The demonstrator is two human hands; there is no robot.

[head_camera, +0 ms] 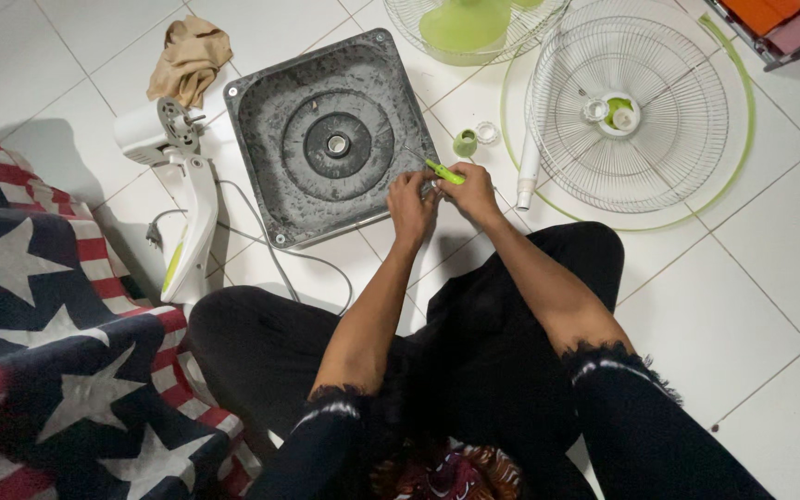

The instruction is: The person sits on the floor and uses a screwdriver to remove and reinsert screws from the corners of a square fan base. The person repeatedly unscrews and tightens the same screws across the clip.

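Both hands at near corner of square grey plastic fan base (331, 139) on white tiled floor (752, 278). Right hand (470, 192) fingers closed around slim green-handled screwdriver (443, 171); left hand (412, 196) fingers curled, contents indistinct.

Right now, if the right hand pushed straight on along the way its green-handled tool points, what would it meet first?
The right hand aims the green-handled tool up-left, so it would probably meet the grey square fan base, near the right edge. The left hand sits just beside that line; depth is unclear.
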